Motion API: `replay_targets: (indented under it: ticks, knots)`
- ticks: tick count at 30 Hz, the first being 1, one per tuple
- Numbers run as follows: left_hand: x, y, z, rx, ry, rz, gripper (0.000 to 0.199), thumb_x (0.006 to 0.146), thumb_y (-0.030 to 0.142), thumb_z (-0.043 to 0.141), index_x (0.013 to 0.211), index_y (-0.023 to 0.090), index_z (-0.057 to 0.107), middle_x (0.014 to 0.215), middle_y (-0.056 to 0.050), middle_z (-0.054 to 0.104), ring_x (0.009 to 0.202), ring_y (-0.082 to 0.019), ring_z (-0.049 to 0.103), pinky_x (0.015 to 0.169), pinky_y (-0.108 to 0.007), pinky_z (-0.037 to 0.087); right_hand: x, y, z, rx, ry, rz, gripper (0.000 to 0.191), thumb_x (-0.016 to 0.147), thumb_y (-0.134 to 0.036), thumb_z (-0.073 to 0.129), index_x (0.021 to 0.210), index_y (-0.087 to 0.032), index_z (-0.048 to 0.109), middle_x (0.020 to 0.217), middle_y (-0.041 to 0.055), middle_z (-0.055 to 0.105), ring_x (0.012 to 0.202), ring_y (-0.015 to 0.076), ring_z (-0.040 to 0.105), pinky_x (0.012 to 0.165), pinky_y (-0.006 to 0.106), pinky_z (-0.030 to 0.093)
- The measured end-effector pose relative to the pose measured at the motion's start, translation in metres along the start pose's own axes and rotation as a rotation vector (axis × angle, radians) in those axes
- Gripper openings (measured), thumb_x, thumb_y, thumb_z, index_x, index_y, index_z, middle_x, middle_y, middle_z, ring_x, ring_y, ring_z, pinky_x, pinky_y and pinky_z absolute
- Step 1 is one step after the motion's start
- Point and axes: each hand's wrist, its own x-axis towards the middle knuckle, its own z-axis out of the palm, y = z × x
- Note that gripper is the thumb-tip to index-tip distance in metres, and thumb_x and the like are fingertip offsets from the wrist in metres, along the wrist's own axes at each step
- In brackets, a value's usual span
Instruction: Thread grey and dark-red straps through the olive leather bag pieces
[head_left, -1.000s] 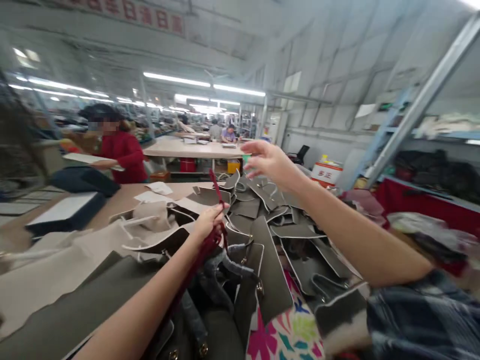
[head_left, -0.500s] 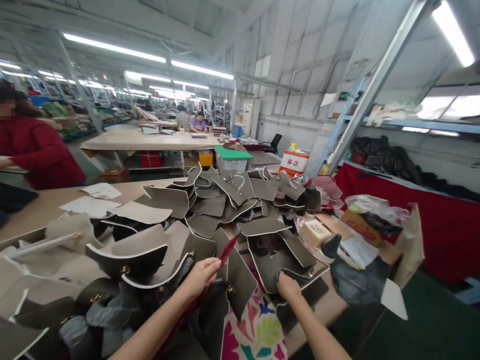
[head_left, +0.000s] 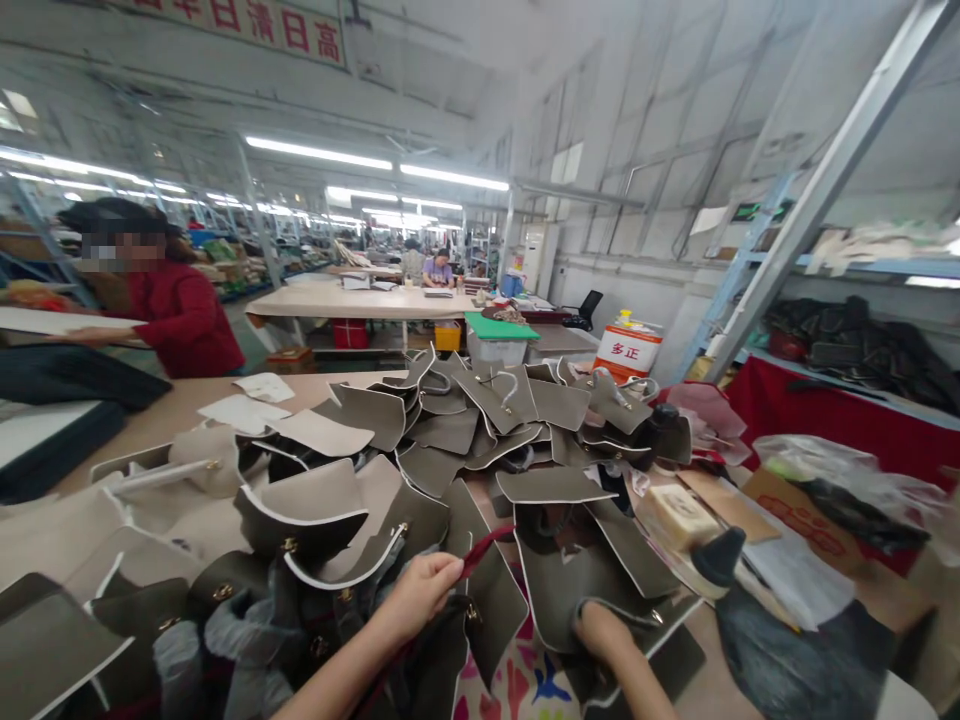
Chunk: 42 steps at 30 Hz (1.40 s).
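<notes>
My left hand (head_left: pixel 426 598) pinches one end of a dark red fabric strip (head_left: pixel 487 545); the strip's other end reaches over an olive-grey leather bag panel (head_left: pixel 480 590). Around a wrapped bag handle (head_left: pixel 637 618) on a grey bag piece (head_left: pixel 555 560) with white edges, my right hand (head_left: pixel 604 632) is closed, its fingertips partly hidden. Between my hands lies colourful patterned cloth (head_left: pixel 517 680), its lower part cut off by the frame. Left of my left hand, curved bag panels (head_left: pixel 300 515) with small gold clasps lie heaped together.
More grey bag pieces (head_left: pixel 442 430) pile up ahead on the table. A yellowish block (head_left: pixel 679 515), a dark cone-shaped object (head_left: pixel 718 557) and plastic bags (head_left: pixel 840 470) lie at the right. A co-worker in red (head_left: pixel 184 315) handles a white sheet at the left.
The view has swung left, bringing more of the co-worker in red into sight. The red strip's free end has dropped from upright to nearly level. My right hand stays at the handle.
</notes>
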Motion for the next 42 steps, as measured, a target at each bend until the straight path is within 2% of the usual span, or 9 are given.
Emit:
replay_targets:
  ticks: [5,12,16,20,25,29,31,34,42]
  knots:
    - [-0.003,-0.006,-0.003,-0.002,0.036,-0.001,0.053,0.063,0.070,0.048,0.063,0.017,0.048,0.033,0.010,0.028,0.031,-0.005,0.023,0.036,-0.022,0.010,-0.002,0.007,0.017,0.015,0.061,-0.049,0.032,0.078,-0.009,0.039,0.105,-0.012,0.057,0.109,0.0161,0.062,0.103,0.0198,0.057,0.085,0.028,0.044]
    - [-0.002,-0.007,0.007,0.025,0.069,0.006,0.050,0.062,0.067,0.049,0.050,0.019,0.040,0.033,0.009,0.026,0.032,-0.005,0.021,0.038,-0.023,0.010,-0.036,-0.023,-0.075,0.139,0.478,-0.306,0.041,0.085,-0.030,0.031,0.115,-0.007,0.049,0.109,0.0203,0.060,0.107,0.0270,0.054,0.086,0.037,0.046]
    - [-0.006,-0.003,0.008,0.060,0.047,0.058,0.045,0.064,0.059,0.054,0.053,0.015,0.050,0.042,0.007,0.033,0.042,-0.006,0.027,0.043,-0.023,0.016,-0.096,-0.111,-0.109,0.228,0.224,-0.727,0.051,0.088,-0.032,0.028,0.137,-0.016,0.022,0.140,0.0098,0.030,0.129,0.0177,0.028,0.101,0.030,0.034]
    - [-0.021,0.001,0.001,0.032,-0.031,0.042,0.038,0.066,0.049,0.056,0.061,0.012,0.058,0.046,0.005,0.040,0.041,-0.006,0.030,0.042,-0.022,0.018,-0.116,-0.174,-0.097,0.104,0.113,-0.971,0.040,0.087,-0.023,0.032,0.124,-0.015,0.043,0.121,0.0113,0.051,0.111,0.0209,0.048,0.095,0.033,0.038]
    - [-0.030,-0.013,-0.003,-0.235,-0.084,-0.093,0.037,0.062,0.048,0.059,0.073,0.013,0.057,0.043,0.006,0.043,0.030,-0.003,0.026,0.035,-0.020,0.012,-0.111,-0.190,-0.068,-0.153,0.281,-0.865,0.026,0.079,-0.023,0.046,0.095,-0.008,0.059,0.093,0.0151,0.059,0.089,0.0281,0.052,0.078,0.044,0.045]
    - [-0.028,-0.031,0.003,-0.294,-0.012,-0.173,0.049,0.058,0.064,0.060,0.063,0.016,0.050,0.030,0.010,0.030,0.025,-0.003,0.021,0.031,-0.018,0.009,-0.112,-0.169,-0.092,0.011,0.207,-1.056,0.026,0.080,-0.031,0.050,0.098,-0.014,0.058,0.093,0.0089,0.060,0.085,0.0206,0.055,0.077,0.032,0.046]
    - [-0.028,-0.035,0.003,-0.401,0.026,-0.214,0.049,0.054,0.062,0.065,0.063,0.016,0.049,0.031,0.011,0.029,0.025,-0.002,0.017,0.029,-0.017,0.009,-0.095,-0.144,-0.111,0.269,0.287,-0.985,0.024,0.087,-0.029,0.039,0.101,-0.019,0.056,0.098,0.0046,0.060,0.090,0.0155,0.055,0.081,0.025,0.044]
    - [-0.035,-0.032,-0.002,-0.587,0.100,-0.243,0.046,0.054,0.054,0.072,0.060,0.014,0.050,0.036,0.012,0.032,0.028,0.002,0.014,0.029,-0.013,0.009,-0.038,-0.101,-0.121,0.428,0.509,-0.443,0.038,0.093,-0.024,0.017,0.104,-0.016,0.052,0.103,0.0083,0.059,0.098,0.0144,0.053,0.087,0.025,0.039]
    - [-0.051,-0.030,-0.026,-0.976,0.315,-0.219,0.041,0.048,0.036,0.081,0.061,0.010,0.051,0.054,0.010,0.044,0.031,0.006,0.015,0.027,-0.009,0.016,0.088,-0.071,-0.039,0.209,0.138,-0.060,0.025,0.084,-0.029,0.051,0.101,-0.011,0.056,0.103,0.0087,0.059,0.096,0.0199,0.055,0.086,0.041,0.041]
